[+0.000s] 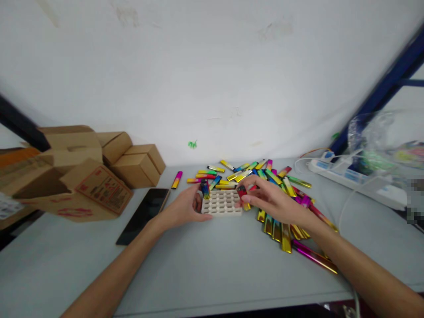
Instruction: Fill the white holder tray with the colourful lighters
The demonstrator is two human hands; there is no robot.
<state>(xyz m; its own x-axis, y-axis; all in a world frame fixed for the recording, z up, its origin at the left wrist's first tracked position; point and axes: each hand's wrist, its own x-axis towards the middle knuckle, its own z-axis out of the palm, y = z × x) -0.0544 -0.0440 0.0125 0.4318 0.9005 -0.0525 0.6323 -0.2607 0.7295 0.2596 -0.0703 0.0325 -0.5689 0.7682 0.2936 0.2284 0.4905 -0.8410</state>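
Note:
A white tray with rows of slots (222, 204) lies flat on the table in the middle of the head view. My left hand (184, 204) grips the tray's left end, thumb along the front corner and fingers behind. A blue and yellow lighter (205, 190) stands upright in the tray's back left corner, beside my left fingers. Between the thumb and fingers of my right hand (265, 196) is a red and yellow lighter (243, 194), held at the tray's right end. Whether its lower end touches the tray I cannot tell.
Many shiny coloured lighters (276, 229) are heaped behind and right of the tray; one pink and yellow lighter (177, 179) lies apart. A dark phone (144, 216), an open carton (96, 194) and small brown boxes (141, 165) are left. At right is a white power strip (357, 183).

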